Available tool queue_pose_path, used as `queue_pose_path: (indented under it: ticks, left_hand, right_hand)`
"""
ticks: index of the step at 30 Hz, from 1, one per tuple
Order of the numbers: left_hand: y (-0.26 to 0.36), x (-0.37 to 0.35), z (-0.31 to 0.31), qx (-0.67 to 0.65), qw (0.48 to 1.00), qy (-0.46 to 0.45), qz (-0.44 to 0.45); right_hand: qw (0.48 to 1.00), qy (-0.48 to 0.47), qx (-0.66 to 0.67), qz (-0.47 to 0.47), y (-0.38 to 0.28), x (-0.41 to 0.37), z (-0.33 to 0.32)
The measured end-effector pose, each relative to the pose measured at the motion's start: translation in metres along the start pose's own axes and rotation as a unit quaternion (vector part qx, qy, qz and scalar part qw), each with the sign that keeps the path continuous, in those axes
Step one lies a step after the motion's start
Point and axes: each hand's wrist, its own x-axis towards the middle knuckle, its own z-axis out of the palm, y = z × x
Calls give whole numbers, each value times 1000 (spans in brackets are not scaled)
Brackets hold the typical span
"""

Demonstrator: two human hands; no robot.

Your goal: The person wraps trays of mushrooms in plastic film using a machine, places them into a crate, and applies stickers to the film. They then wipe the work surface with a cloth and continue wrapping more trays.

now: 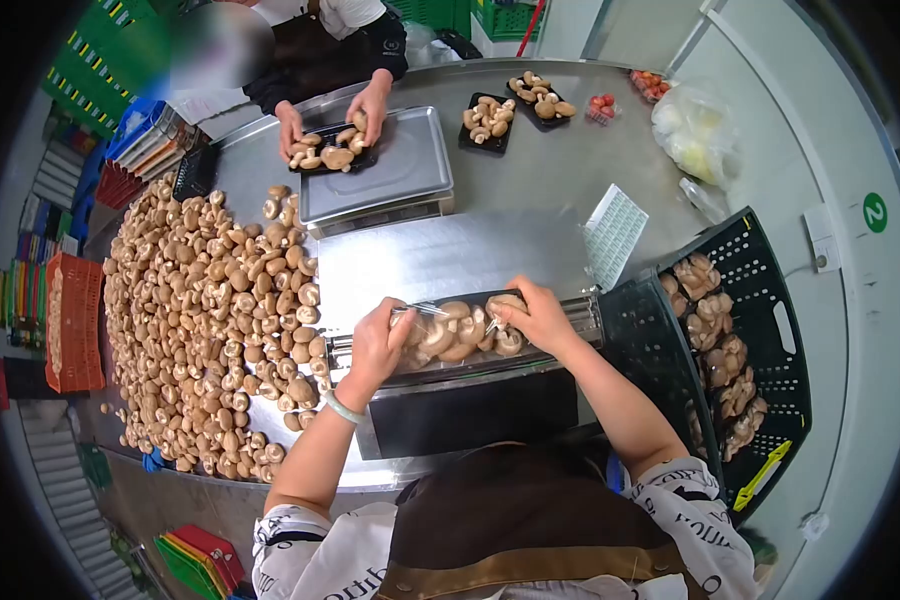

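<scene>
A black tray of mushrooms [457, 332] lies in front of me on the metal wrapping machine [490, 370], with clear plastic film [430, 309] drawn over it. At the tray's left end my left hand [375, 342] is closed on the film, a bracelet round its wrist. My right hand [536, 318] is closed at the right end, fingers pinching the film over the mushrooms. The film's edges are hard to make out. To the left spreads a big heap of loose mushrooms [210, 320].
Across the table a co-worker's hands [368, 108] fill a black tray [320, 150] on a scale [410, 165]. Two filled trays [487, 122] stand at the back. Right of me is a black crate [780, 350] of wrapped packs, with a label sheet [615, 235] nearby.
</scene>
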Motion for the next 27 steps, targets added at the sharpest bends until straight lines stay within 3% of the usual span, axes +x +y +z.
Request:
queue_pose_path:
  ticks: [3,8,11,14,15,16,18,21,22,24,26,27]
  left_hand:
    - [36,-16,-12,35,997,64,26]
    - [89,-62,-36,-17,998,23,-55]
    - [59,-100,-17,-77,984,-40,-158]
    - [27,-122,22,-61,975,-49,-208]
    - [10,-125,35,-13,980,-57,-192]
    - [-2,-127,44,35,982,-67,-175]
    - [-26,-131,64,66,981,-72,-168]
    - [-20,-144,70,101,986,-6,-129]
    - [-25,-150,69,73,990,21,-123]
    - [-39,-164,68,-58,974,41,-214]
    - [-45,-175,75,-133,977,79,-150]
    - [-48,-180,79,-169,974,98,-119]
  right_hand:
    - [999,31,-2,8,-39,-19,-16]
    - [990,-22,112,77,-81,-65,-38]
    - [975,-71,158,138,-58,-98,-26]
    - [982,-98,9,164,-27,-118,-3]
    - [963,-132,-67,225,-29,-120,2]
    - [981,-75,-101,148,10,-129,22]
    - [980,-53,-96,167,36,-134,35]
    - [970,-27,-95,223,52,-148,38]
    - [972,-12,-76,224,64,-156,39]
    - [969,33,1,247,66,-167,36]
    - [960,78,99,250,72,-175,40]
    - [970,109,79,204,74,-180,46]
